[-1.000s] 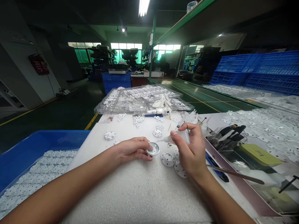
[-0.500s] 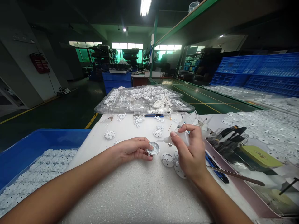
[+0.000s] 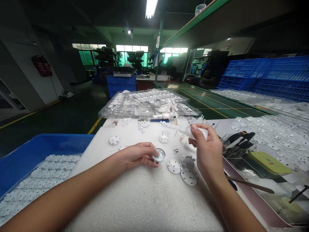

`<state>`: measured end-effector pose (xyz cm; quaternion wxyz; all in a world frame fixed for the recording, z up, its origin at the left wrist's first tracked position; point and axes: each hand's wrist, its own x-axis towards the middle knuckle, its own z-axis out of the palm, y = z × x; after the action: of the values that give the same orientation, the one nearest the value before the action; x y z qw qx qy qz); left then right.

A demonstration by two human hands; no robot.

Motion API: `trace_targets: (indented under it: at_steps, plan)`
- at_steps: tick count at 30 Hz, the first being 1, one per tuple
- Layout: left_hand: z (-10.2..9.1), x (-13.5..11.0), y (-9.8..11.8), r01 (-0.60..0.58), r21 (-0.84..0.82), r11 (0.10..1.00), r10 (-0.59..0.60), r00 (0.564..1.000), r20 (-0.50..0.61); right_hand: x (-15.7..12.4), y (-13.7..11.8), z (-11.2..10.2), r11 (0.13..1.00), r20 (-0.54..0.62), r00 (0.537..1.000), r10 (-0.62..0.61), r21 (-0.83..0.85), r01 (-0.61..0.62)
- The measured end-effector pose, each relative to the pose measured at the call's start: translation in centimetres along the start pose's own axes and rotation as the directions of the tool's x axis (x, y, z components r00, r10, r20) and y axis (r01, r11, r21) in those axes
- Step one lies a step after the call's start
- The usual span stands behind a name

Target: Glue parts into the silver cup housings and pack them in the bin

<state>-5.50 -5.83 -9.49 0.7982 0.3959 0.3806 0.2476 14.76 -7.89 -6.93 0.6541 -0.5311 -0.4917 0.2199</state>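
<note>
My left hand (image 3: pixel 142 154) pinches a small round white dish-like part (image 3: pixel 160 155) by its left edge, its rimmed hollow side facing up. My right hand (image 3: pixel 209 145) is closed around a translucent white squeeze bottle (image 3: pixel 200 131) whose thin nozzle points left, above the table and apart from the part. Below the right hand lie several round white discs with small holes, among them one disc (image 3: pixel 174 166) near the held part. A little heap of tiny metal pieces (image 3: pixel 176 150) sits between the hands. Farther back rests another white disc (image 3: pixel 163 138).
A blue bin (image 3: pixel 48 141) with rows of white parts stands at the left. Clear trays (image 3: pixel 149 96) of small white parts cover the table's far end. On the right are a tool tray (image 3: pixel 256 199), a yellow-green box (image 3: pixel 269 162) and many white discs (image 3: pixel 272 135).
My right hand has moved right and slightly up, taking the bottle's nozzle away from the round part. My left hand holds the part in nearly the same place.
</note>
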Motion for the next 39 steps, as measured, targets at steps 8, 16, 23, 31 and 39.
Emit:
trace_targets:
  at_steps: [8,16,23,31,39]
  plan:
    - [0.6,-0.3,-0.7,-0.432,0.699,0.57,0.578,0.815,0.033,-0.2,2.6,1.6,0.993,0.398,0.912,0.103,0.015,-0.118]
    - [0.7,-1.7,-0.3,-0.593,0.805,0.031,0.732,0.562,0.386,-1.3,2.9,1.7,0.962,0.636,0.754,0.165,-0.271,0.017]
    - [0.7,-1.7,-0.1,-0.644,0.755,-0.123,0.748,0.44,0.497,-0.5,1.6,0.5,0.94,0.661,0.736,0.143,-0.325,0.109]
    - [0.8,-1.6,0.0,-0.75,0.634,-0.189,0.833,0.219,0.509,1.7,1.3,-0.7,0.892,-0.004,0.975,-0.223,-0.405,0.203]
    - [1.3,-2.5,0.1,-0.748,0.651,-0.13,0.833,0.274,0.48,4.8,4.5,-2.3,0.842,-0.15,0.988,-0.032,-0.536,-0.054]
